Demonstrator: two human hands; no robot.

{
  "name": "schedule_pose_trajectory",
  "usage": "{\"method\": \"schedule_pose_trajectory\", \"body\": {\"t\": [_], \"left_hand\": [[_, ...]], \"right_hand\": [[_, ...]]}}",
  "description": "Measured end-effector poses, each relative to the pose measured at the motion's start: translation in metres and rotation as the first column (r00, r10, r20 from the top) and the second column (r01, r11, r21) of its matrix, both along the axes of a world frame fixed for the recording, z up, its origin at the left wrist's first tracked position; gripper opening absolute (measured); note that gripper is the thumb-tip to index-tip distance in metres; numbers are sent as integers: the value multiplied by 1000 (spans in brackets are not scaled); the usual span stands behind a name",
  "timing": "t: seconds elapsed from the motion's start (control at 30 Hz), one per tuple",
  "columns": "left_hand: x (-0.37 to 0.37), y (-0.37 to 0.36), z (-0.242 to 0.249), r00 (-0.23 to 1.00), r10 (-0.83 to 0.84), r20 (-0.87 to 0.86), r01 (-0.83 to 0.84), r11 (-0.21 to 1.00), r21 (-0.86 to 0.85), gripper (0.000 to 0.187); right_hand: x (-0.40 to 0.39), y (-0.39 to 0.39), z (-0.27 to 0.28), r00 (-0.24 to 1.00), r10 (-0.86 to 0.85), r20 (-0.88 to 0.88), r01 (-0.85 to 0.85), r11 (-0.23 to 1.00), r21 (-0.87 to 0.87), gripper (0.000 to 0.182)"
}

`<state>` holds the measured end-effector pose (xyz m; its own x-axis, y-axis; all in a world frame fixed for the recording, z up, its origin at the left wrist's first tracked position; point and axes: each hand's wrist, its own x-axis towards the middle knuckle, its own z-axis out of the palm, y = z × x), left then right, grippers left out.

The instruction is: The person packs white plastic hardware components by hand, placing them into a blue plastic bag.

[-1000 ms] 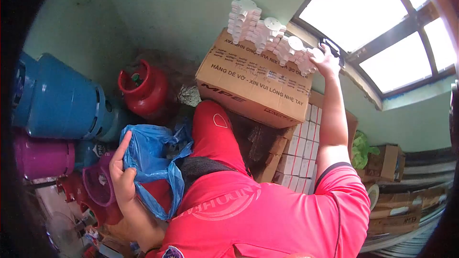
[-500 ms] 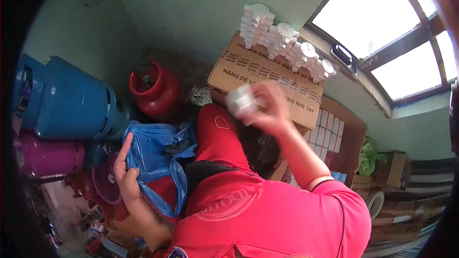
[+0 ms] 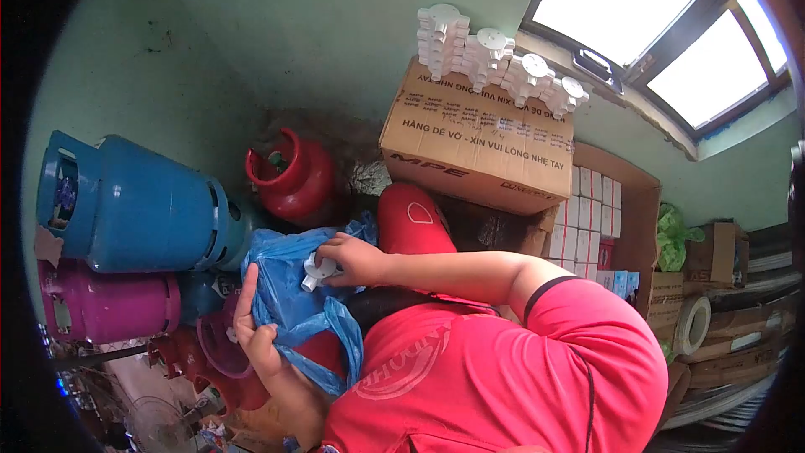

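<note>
A blue plastic bag [image 3: 289, 302] lies open at my lap. My left hand [image 3: 258, 340] is at its left edge, index finger stretched out along the rim and the thumb near the plastic. Over the bag's mouth, my right hand [image 3: 352, 260] grips a white plastic fitting [image 3: 317, 272] between its fingers. Similar white round fittings [image 3: 443, 25] stand in several stacks along the top of a cardboard box [image 3: 478, 147] with printed lettering.
Blue [image 3: 155, 205], magenta [image 3: 126, 302] and red [image 3: 298, 176] gas cylinders stand at the left. Small white boxes [image 3: 587, 210] fill an open carton right of the large box. A window [image 3: 637, 8] is at the upper right, and a tape roll [image 3: 693, 325] lies at the right.
My right hand has moved down and left from in front of the cardboard box to the bag, carrying a white item. The camera view has shifted slightly.
</note>
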<state>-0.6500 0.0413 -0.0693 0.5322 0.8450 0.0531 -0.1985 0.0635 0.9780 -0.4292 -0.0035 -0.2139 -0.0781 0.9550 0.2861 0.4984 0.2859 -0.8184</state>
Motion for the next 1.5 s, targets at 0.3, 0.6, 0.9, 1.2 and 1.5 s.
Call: {"method": "schedule_pose_trajectory", "body": {"t": [0.3, 0.6, 0.9, 1.2, 1.5], "left_hand": [[-23, 16, -10, 986, 136, 98, -139, 990, 26, 96], [-27, 8, -3, 983, 177, 45, -179, 982, 56, 94], [-41, 1, -7, 964, 267, 1, -265, 957, 115, 92], [-42, -5, -12, 931, 365, 24, -366, 927, 78, 78], [-13, -1, 2, 960, 279, -13, -278, 960, 29, 86]], "right_hand": [[84, 22, 68, 924, -347, -160, 379, 886, 265, 9], [352, 78, 166, 139, -858, 494, 930, 284, 232, 87], [377, 95, 156, 168, -766, 621, 976, 217, 3, 97], [296, 61, 170, 624, -743, -239, 768, 641, 13, 68], [20, 44, 46, 925, 288, -248, -358, 881, -311, 58]]}}
